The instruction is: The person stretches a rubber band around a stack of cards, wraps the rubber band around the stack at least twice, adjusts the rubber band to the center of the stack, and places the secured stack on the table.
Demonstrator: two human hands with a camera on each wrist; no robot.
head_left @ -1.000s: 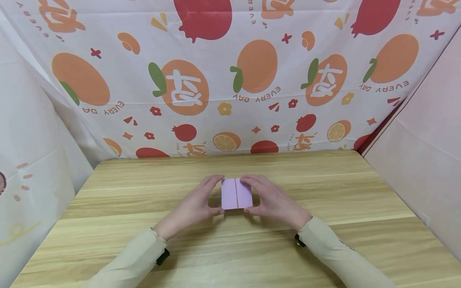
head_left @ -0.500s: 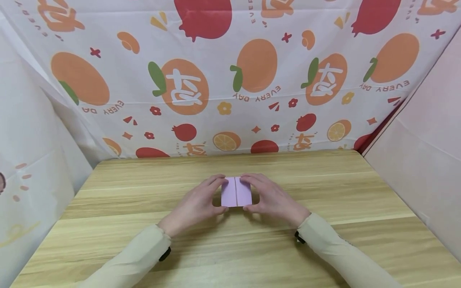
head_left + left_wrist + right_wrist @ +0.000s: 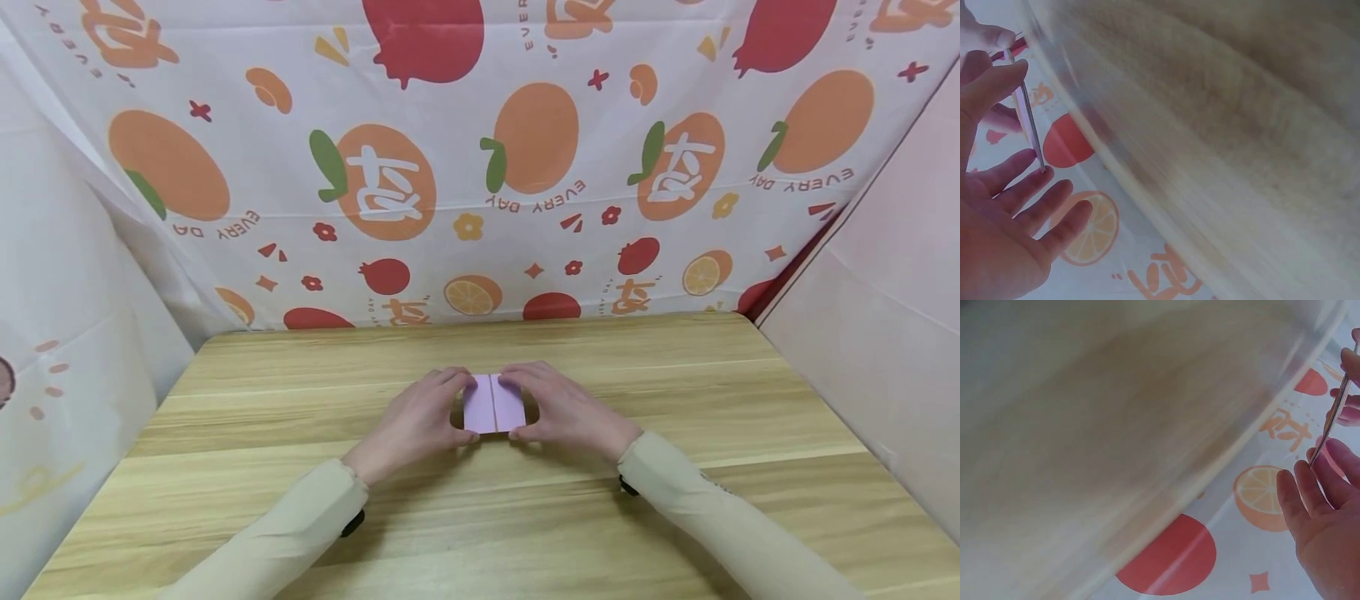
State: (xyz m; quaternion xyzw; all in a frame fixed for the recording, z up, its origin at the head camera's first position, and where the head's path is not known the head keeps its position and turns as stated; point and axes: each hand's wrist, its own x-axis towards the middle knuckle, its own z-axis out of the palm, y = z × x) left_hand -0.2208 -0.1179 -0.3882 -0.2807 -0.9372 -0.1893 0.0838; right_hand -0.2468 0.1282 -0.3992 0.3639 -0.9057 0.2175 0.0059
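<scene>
A small lilac folded paper (image 3: 478,407), nearly square with a narrow slit down its middle, is held between both hands in the head view. My left hand (image 3: 422,417) pinches its left side, thumb at the near edge and fingers at the far edge. On the opposite side my right hand (image 3: 573,417) grips it the same way. Seen edge-on in the left wrist view, the folded paper (image 3: 1030,119) is thin and layered, running from the thumb to the fingertips of my left hand (image 3: 1007,240). My right hand (image 3: 1332,519) supports its edge in the right wrist view.
A wood-grain table (image 3: 480,533) spreads beneath the hands. Behind it hangs a white cloth (image 3: 450,267) printed with fruit. Pale cloth sides (image 3: 885,317) stand left and right of the table. Beige sleeves (image 3: 300,517) cover both forearms.
My left hand and forearm have moved slightly right and forward along the paper's edge. The right hand and the folded paper have hardly shifted.
</scene>
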